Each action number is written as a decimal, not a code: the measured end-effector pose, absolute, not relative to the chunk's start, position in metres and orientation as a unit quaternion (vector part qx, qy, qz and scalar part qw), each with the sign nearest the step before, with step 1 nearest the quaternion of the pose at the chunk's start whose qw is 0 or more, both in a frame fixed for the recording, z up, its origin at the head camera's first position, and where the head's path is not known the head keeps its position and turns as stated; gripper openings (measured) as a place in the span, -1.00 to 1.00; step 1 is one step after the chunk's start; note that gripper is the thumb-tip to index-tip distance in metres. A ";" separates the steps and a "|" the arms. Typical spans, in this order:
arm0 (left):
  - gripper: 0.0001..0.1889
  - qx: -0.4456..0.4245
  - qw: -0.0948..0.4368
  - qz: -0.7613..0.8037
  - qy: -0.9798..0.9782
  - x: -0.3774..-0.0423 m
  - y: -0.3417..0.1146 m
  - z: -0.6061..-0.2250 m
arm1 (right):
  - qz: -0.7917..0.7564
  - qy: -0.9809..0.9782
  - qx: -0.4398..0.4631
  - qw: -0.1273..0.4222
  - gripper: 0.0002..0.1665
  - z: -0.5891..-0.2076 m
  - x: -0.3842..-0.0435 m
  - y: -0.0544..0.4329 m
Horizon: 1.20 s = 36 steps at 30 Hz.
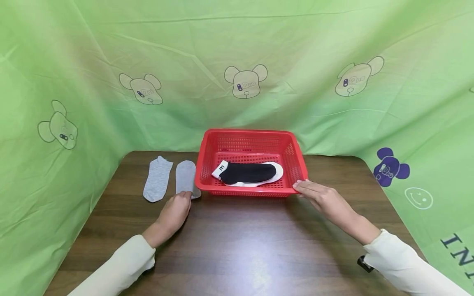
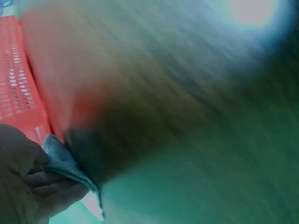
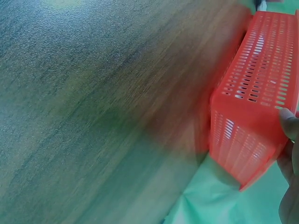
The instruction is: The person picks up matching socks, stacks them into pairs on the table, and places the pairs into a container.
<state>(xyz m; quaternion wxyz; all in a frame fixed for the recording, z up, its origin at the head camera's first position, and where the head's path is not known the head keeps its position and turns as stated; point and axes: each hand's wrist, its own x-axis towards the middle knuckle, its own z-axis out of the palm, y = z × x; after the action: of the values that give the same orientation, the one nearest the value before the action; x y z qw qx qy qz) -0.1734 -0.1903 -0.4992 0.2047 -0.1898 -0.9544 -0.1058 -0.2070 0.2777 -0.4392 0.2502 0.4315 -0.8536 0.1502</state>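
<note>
In the head view, my left hand (image 1: 175, 209) pinches the near end of a grey sock (image 1: 185, 176) lying left of the red plastic basket (image 1: 252, 190). The left wrist view shows my thumb and fingers around the edge of that sock (image 2: 63, 161). A second, light grey sock (image 1: 158, 179) lies flat farther left. My right hand (image 1: 329, 203) holds the basket's near right corner; the right wrist view has the thumb against the basket's outer wall (image 3: 257, 116). Inside lies a black sock with a white cuff (image 1: 248, 172) over a white sock (image 1: 279, 172).
The brown wooden table (image 1: 237, 246) carries the basket at its far side. Green cloth (image 1: 192, 49) with printed bear heads hangs behind and beside the table. A black band (image 1: 365, 264) shows at my right cuff.
</note>
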 end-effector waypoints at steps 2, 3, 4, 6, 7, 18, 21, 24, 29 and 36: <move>-0.87 -0.181 0.199 -0.113 -0.956 -0.169 -0.185 -0.496 | 0.151 -0.854 0.430 0.251 -0.26 -0.440 -0.207 0.278; -0.86 -0.179 0.198 -0.115 -0.957 -0.167 -0.181 -0.495 | 0.152 -0.854 0.429 0.251 -0.26 -0.440 -0.207 0.278; -0.84 -0.178 0.196 -0.116 -0.957 -0.164 -0.177 -0.494 | 0.153 -0.855 0.429 0.250 -0.27 -0.440 -0.207 0.278; -0.83 -0.178 0.193 -0.118 -0.958 -0.159 -0.167 -0.492 | 0.155 -0.855 0.427 0.250 -0.29 -0.440 -0.207 0.278; -0.82 -0.180 0.191 -0.122 -0.957 -0.156 -0.162 -0.491 | 0.157 -0.855 0.427 0.250 -0.30 -0.440 -0.206 0.278; -0.89 -0.198 0.111 -0.285 -0.931 -0.140 -0.105 -0.486 | 0.164 -0.853 0.424 0.255 -0.29 -0.441 -0.206 0.277; -0.85 -0.182 0.065 -0.345 -0.919 -0.139 -0.099 -0.486 | 0.167 -0.853 0.424 0.256 -0.32 -0.442 -0.205 0.277; -0.89 -0.152 0.031 -0.397 -0.905 -0.140 -0.099 -0.484 | 0.163 -0.856 0.418 0.258 -0.32 -0.442 -0.204 0.275; -0.95 -0.093 0.058 -0.373 -0.921 -0.141 -0.115 -0.474 | 0.158 -0.852 0.413 0.281 -0.33 -0.441 -0.201 0.261; -0.74 -0.016 0.104 -0.270 -0.957 -0.148 -0.154 -0.470 | 0.166 -0.846 0.420 0.285 -0.80 -0.436 -0.178 0.206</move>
<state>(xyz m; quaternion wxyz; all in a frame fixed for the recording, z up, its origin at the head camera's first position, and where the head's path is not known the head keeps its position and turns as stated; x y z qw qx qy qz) -0.1476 -0.1543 -0.4702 0.1040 -0.0155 -0.9571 -0.2700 -0.1782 0.2057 -0.4362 0.2846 0.4200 -0.8456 0.1661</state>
